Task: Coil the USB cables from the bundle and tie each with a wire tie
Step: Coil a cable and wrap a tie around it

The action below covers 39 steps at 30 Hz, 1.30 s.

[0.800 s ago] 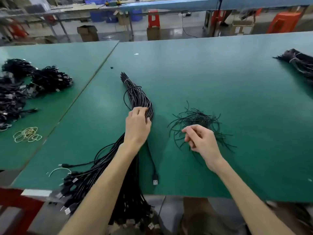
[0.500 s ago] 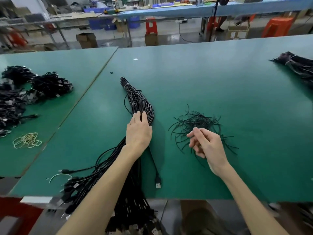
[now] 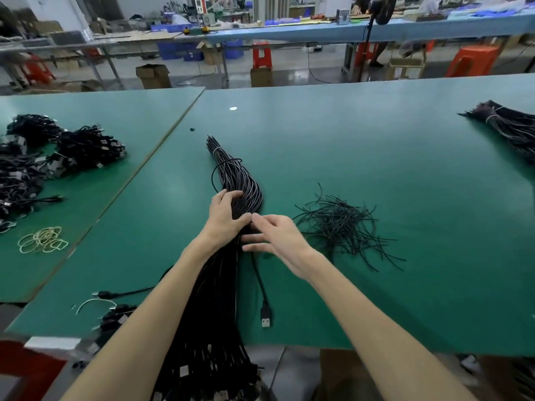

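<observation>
A long bundle of black USB cables (image 3: 246,180) lies across the green table (image 3: 376,157), bound by a white band near its far end, its plug ends hanging over the near edge. My left hand (image 3: 225,215) rests on top of the bundle's middle, fingers spread over the cables. My right hand (image 3: 278,241) reaches in from the right with straight fingers and touches the bundle beside my left thumb. One loose cable runs out from under it to a USB plug (image 3: 265,318). A pile of black wire ties (image 3: 341,227) lies just right of my right hand.
Heaps of coiled black cables (image 3: 86,149) and several rubber bands (image 3: 43,240) lie on the adjoining table at the left. Another cable bundle (image 3: 509,125) is at the far right edge. A white curved tie (image 3: 92,303) sits near the front left corner.
My right hand left the wire tie pile and moved left to the bundle, fingers now straightened. My left hand stayed on the bundle.
</observation>
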### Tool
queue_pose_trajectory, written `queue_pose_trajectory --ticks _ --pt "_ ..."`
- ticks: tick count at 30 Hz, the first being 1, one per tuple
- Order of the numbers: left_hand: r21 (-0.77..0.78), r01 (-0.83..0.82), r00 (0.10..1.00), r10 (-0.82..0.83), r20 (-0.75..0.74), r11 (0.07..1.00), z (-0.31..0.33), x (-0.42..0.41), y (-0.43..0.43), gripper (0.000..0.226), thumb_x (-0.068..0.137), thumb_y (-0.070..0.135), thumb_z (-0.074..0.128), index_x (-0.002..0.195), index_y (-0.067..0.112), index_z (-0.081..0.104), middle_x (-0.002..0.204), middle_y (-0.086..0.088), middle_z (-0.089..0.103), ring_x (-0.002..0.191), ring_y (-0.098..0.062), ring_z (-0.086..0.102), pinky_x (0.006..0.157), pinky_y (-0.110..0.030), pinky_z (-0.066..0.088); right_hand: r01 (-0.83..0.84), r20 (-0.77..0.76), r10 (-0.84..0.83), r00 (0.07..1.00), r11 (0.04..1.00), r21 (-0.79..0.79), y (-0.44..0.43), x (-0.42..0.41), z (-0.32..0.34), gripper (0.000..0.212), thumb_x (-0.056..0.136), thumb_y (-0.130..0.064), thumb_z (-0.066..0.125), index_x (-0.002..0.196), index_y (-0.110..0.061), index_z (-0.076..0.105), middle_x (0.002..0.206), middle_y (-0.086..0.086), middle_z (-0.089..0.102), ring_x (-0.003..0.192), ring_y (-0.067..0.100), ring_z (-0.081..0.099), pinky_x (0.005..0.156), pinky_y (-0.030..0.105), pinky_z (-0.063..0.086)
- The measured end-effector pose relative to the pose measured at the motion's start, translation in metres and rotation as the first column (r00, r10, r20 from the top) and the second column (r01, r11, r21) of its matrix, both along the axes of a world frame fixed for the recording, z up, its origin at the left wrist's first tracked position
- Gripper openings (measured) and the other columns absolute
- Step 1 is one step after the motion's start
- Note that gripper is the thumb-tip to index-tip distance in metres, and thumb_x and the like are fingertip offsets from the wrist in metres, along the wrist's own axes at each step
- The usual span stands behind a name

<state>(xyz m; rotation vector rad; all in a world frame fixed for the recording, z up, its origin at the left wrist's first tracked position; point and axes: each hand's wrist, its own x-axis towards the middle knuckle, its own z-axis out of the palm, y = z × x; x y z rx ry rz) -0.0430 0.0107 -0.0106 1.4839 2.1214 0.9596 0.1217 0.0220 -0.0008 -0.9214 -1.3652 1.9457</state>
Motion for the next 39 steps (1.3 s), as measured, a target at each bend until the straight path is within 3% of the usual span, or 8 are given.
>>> queue_pose_trajectory --ticks 8,14,19,27,29,31,35,39 --pt "-0.032 -0.018 0.999 0.019 0.049 0.999 -0.012 -0.007 0.005 0.07 0.102 0.025 0.062 0.156 -0.001 0.028 0.168 -0.012 0.013 0.155 -0.018 0.016 0.108 -0.01 0.009 0.214 0.318 -0.24 0.917 0.97 0.115 0.022 -0.041 -0.006 0.024 0.097 -0.022 0.063 0.095 0.001 0.069 0.06 0.004 0.059 0.046 0.011 0.049 0.046 0.02 0.044" --pt "-0.148 0.021 0.999 -0.026 -0.033 0.989 -0.006 -0.003 0.008 0.084 0.1 0.028 0.065 0.16 -0.002 0.014 0.17 -0.016 -0.003 0.158 -0.022 0.005 0.12 -0.023 0.008 0.237 0.245 -0.244 0.938 0.97 0.059 0.019 -0.025 -0.007 0.006 0.1 -0.011 0.06 0.102 -0.005 0.057 0.076 0.004 0.058 0.052 0.011 0.051 0.041 0.019 0.039" --pt "-0.306 -0.052 0.922 -0.072 -0.381 0.951 -0.001 0.015 0.009 0.078 0.108 0.031 0.047 0.159 -0.004 0.001 0.169 -0.021 -0.011 0.157 -0.032 -0.009 0.127 -0.044 0.009 0.161 0.24 -0.193 0.951 0.976 0.148 -0.011 0.018 0.005 0.005 0.097 -0.011 0.061 0.095 -0.01 0.057 0.073 0.002 0.057 0.05 0.009 0.049 0.047 0.021 0.042" --pt "-0.211 -0.082 0.782 -0.068 -0.619 0.974 0.008 0.033 0.009 0.051 0.106 0.022 0.05 0.149 -0.004 0.037 0.162 -0.024 0.027 0.154 -0.037 0.015 0.127 -0.048 0.008 0.115 -0.017 -0.114 0.993 0.955 0.275 -0.069 0.08 0.029 0.017 0.099 -0.008 0.065 0.094 0.002 0.052 0.073 0.007 0.053 0.048 0.013 0.042 0.042 0.022 0.033" --pt "-0.029 0.001 0.898 -0.014 -0.439 1.0 0.021 0.043 0.008 0.034 0.108 0.02 0.045 0.128 0.001 0.063 0.144 -0.018 0.054 0.139 -0.032 0.043 0.12 -0.044 0.027 0.102 -0.064 -0.087 0.994 0.948 0.303 -0.074 0.088 0.037 0.017 0.1 -0.007 0.064 0.09 -0.001 0.052 0.075 0.01 0.051 0.048 0.013 0.039 0.043 0.023 0.031" --pt "0.107 0.007 0.999 -0.011 0.035 0.994 0.036 0.059 0.003 0.044 0.111 0.025 0.036 0.108 0.003 0.074 0.118 -0.008 0.072 0.109 -0.023 0.065 0.098 -0.036 0.047 0.084 -0.11 -0.052 0.993 0.946 0.314 -0.078 0.094 0.045 0.019 0.1 -0.008 0.065 0.086 -0.006 0.053 0.078 0.012 0.049 0.048 0.013 0.035 0.044 0.023 0.03" --pt "0.012 -0.005 0.61 -0.006 0.792 1.0 0.058 0.074 0.002 0.036 0.11 0.026 0.044 0.106 -0.005 0.064 0.109 -0.017 0.069 0.087 -0.024 0.076 0.063 -0.028 0.058 0.009 -0.164 0.045 0.985 0.95 0.314 -0.081 0.104 0.056 0.018 0.099 -0.01 0.066 0.086 -0.006 0.054 0.075 0.01 0.046 0.046 0.012 0.032 0.041 0.022 0.029" --pt "0.105 0.041 0.427 -0.113 0.897 0.994 0.06 0.074 0.004 0.017 0.093 -0.007 0.066 0.104 -0.018 0.058 0.118 -0.029 0.063 0.109 -0.03 0.073 0.081 -0.026 0.061 -0.01 -0.134 0.05 0.99 0.959 0.284 -0.077 0.114 0.054 0.023 0.1 -0.02 0.067 0.084 -0.01 0.053 0.072 0.007 0.045 0.047 0.012 0.026 0.042 0.022 0.026"
